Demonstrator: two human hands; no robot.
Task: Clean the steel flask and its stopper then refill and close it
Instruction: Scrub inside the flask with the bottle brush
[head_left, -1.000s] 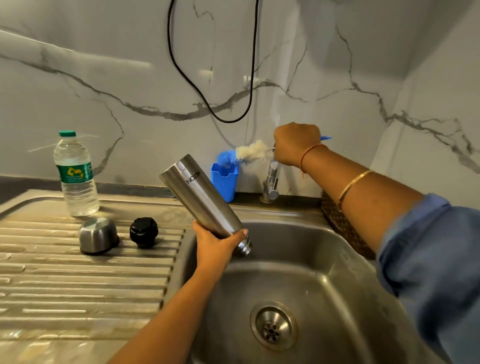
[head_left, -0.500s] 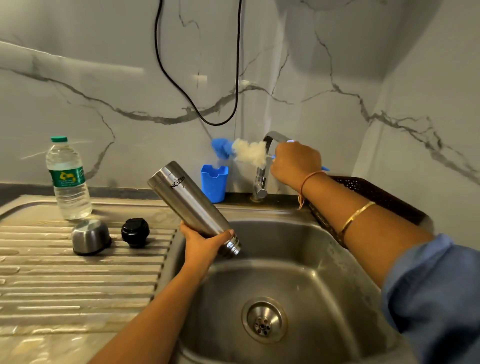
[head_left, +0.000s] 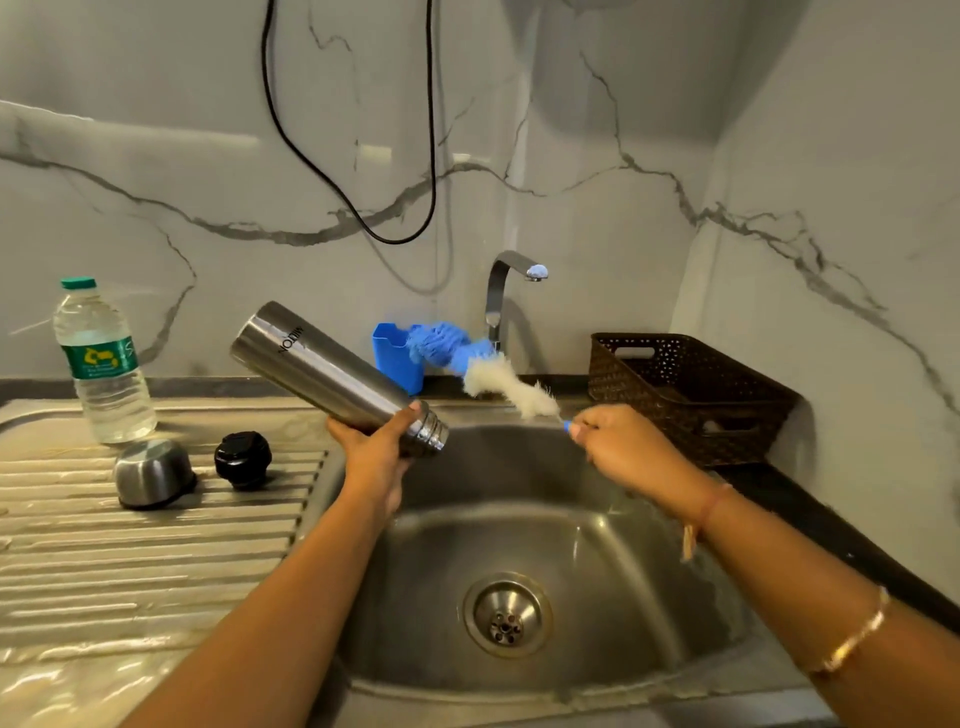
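Head view, and it's the left hand (head_left: 376, 452) first, fingers curled round the steel flask (head_left: 322, 371) just above its threaded neck, holding it tilted over the back left corner of the sink (head_left: 587, 540), open mouth pointing down and to the right, base up and to the left, lettering upside down on the side. Across the basin, well apart from it, the right hand (head_left: 623, 447) pinches the blue handle end of a bottle brush (head_left: 501, 384), and the brush slants up and left from that grip, white bristles first, then a blue tuft at the tip right by the blue holder (head_left: 392, 358) against the wall. Brush and flask mouth are near each other but not touching. Out on the ribbed drainboard (head_left: 156, 545), the black stopper (head_left: 242, 460) stands on its own, and just to its left sits the steel cap (head_left: 153, 473), rim down. Behind those two, a plastic water bottle (head_left: 104, 364) with a green lid stands upright. At the back of the basin rises the tap (head_left: 506, 283), with a dark woven basket (head_left: 685, 395) on the counter to its right, and a black cable (head_left: 353, 208) loops down the marble wall above. Down in the bowl, the drain (head_left: 506, 616) sits uncovered
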